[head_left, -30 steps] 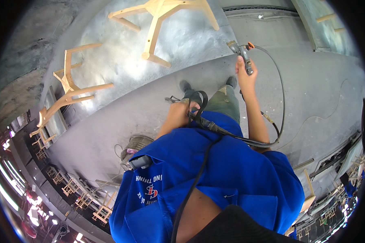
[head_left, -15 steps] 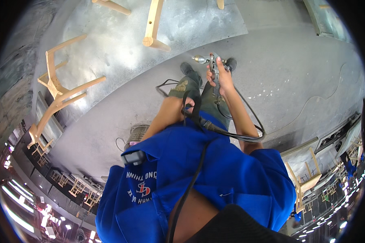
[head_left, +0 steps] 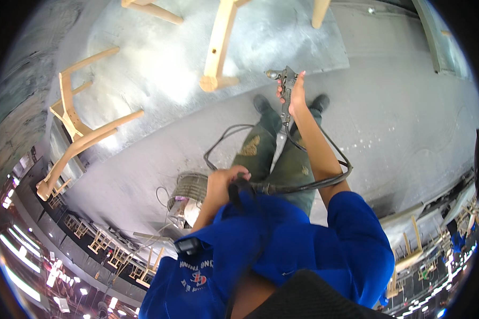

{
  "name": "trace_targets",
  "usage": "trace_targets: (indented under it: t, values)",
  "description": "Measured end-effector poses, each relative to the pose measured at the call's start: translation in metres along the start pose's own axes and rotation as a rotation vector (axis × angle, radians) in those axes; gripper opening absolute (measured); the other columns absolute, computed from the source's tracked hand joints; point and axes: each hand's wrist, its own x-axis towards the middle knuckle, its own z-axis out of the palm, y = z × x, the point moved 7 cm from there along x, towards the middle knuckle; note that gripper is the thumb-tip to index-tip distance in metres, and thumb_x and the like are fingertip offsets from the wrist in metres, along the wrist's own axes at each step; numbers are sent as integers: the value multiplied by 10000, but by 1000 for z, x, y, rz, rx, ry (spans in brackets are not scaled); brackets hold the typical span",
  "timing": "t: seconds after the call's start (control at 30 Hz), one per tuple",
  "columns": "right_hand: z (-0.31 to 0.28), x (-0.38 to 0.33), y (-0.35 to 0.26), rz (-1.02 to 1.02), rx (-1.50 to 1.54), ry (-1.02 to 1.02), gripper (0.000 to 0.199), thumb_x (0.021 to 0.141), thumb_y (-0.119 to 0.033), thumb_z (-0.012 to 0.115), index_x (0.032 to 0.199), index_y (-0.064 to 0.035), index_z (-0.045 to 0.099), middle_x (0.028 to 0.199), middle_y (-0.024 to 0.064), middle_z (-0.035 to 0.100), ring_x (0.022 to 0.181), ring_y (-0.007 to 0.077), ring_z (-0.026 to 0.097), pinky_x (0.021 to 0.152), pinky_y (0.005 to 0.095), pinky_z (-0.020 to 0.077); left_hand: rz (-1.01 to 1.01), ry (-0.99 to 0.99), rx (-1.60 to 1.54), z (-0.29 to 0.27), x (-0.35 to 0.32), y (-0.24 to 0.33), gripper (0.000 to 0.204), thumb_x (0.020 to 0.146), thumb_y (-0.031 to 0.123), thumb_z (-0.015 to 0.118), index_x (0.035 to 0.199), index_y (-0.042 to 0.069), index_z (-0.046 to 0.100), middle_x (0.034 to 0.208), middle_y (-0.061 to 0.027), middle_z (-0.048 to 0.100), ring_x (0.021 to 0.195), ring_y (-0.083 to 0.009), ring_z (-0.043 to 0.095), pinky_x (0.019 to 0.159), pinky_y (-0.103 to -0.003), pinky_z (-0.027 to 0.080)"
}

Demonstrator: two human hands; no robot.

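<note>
My right hand [head_left: 297, 98] is closed around a metal spray gun [head_left: 287, 82], held out in front of me over my feet with its nozzle pointing left. A dark hose [head_left: 332, 183] runs from the gun's lower end and loops by my right forearm toward my waist. My left hand [head_left: 224, 183] is at my waist, its fingers curled on a black strap [head_left: 241, 187]; part of its grip is hidden. Ahead, the leg of a pale wooden chair frame [head_left: 218, 50] is nearest the gun. Another wooden chair frame [head_left: 77, 127] is at the left.
The chair frames are over a grey metallic sheet [head_left: 159, 80]. A ribbed grey bucket [head_left: 190, 187] with items in it stands beside my left arm. Another hose loop [head_left: 213, 146] hangs left of my legs. More wooden chairs [head_left: 410, 250] are at the right rear.
My left hand has moved left and lower in view, and more of it shows. The spray gun has shifted slightly right and is turned a little. More of the bucket shows.
</note>
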Motion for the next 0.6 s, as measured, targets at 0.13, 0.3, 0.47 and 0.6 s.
trace_targets:
  t: [0.13,0.3,0.47,0.6]
  values:
    - [90,12,-38,-53,233,-368,976,903,-875,147,1029,-9,580,645,43,490,555,173,502,394,254,327,-82,36,125,-8,0,-12,164,824,226,799,951,147,732,556,-59,507,507,-212,526,517,-353,410]
    - [159,31,-56,-71,295,-476,968,922,-853,115,1002,-5,575,642,57,514,549,178,510,390,257,330,-156,88,168,-19,-6,-26,197,805,220,805,967,146,719,579,-80,555,540,-269,583,529,-375,431]
    - [146,59,-33,-60,167,-235,930,934,-837,108,975,-33,575,632,36,511,548,170,511,390,261,332,-237,85,110,-20,-8,-41,180,823,167,802,983,138,724,582,-64,535,528,-204,520,526,-350,407]
    - [100,55,-12,-87,177,-133,889,947,-823,133,957,-53,576,614,30,520,529,176,530,400,275,346,-210,92,118,-17,-5,-38,187,826,176,815,984,135,723,564,-47,489,513,-173,473,521,-336,389]
